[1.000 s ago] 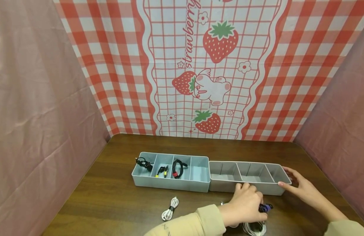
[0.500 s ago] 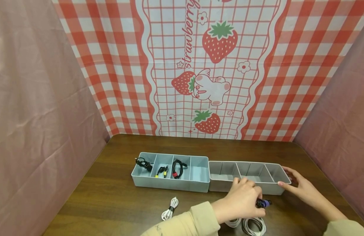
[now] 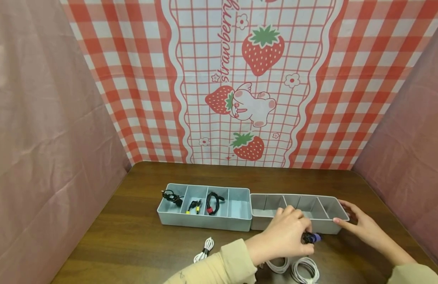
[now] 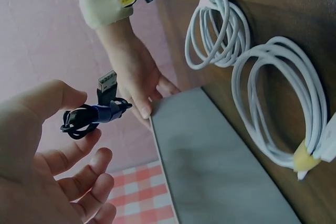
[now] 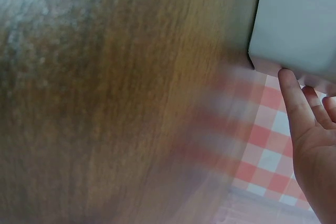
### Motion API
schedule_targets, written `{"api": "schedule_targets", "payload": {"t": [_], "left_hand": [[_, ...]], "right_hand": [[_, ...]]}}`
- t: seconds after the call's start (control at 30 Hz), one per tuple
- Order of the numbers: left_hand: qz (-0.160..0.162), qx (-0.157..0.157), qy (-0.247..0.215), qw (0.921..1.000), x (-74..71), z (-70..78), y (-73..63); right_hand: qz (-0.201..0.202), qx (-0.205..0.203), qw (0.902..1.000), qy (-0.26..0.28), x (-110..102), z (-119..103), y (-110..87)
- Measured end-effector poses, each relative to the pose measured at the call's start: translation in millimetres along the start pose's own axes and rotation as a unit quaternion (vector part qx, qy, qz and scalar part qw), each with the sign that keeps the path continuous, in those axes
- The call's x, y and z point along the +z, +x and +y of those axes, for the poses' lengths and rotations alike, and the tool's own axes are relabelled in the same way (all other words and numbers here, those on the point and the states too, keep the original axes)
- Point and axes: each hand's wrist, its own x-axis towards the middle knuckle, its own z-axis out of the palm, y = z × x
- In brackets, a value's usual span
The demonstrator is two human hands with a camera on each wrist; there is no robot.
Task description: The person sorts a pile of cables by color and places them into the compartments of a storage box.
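My left hand [image 3: 286, 232] pinches a small coiled black USB cable [image 4: 105, 113] with a purple-blue tie between thumb and index finger; the other fingers are loosely bent. The hand is in front of the long grey divided box [image 3: 323, 226], overlapping its front wall in the head view. My right hand [image 3: 362, 225] holds the right end of that box, thumb at the front rim corner and fingers [image 5: 296, 106] against the end wall. No cables show in the visible parts of the grey box's compartments.
A pale blue divided box [image 3: 204, 221] stands against the grey one's left end. It holds a coiled black cable [image 3: 173, 198], a yellow-tipped cable [image 3: 195, 206] and a red-tied one [image 3: 213, 204]. White cable coils [image 3: 306, 270] and a bundled white cable [image 3: 204, 250] lie in front.
My left hand has lifted the black cable off the white coils and carried it up and slightly left toward the grey box, exposing the coils. The right hand stays on the box's end.
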Motion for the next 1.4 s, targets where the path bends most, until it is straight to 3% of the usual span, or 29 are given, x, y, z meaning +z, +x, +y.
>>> {"api": "schedule_targets", "payload": {"t": [0.6,1.17,1.4], "left_hand": [[0.027,0.005,-0.012,0.9996,-22.4,-21.4,-9.6],[0.059,0.007,-0.040,0.9974,-47.9,-51.9,-15.5],[0.068,-0.008,-0.062,0.9957,-60.7,-65.8,-19.1]], "right_hand": [[0.003,-0.003,1.0000,-0.007,0,1,-0.8],[0.004,0.000,1.0000,-0.007,0,0,-2.5],[0.002,0.001,0.9999,-0.017,0,1,-1.5]]}}
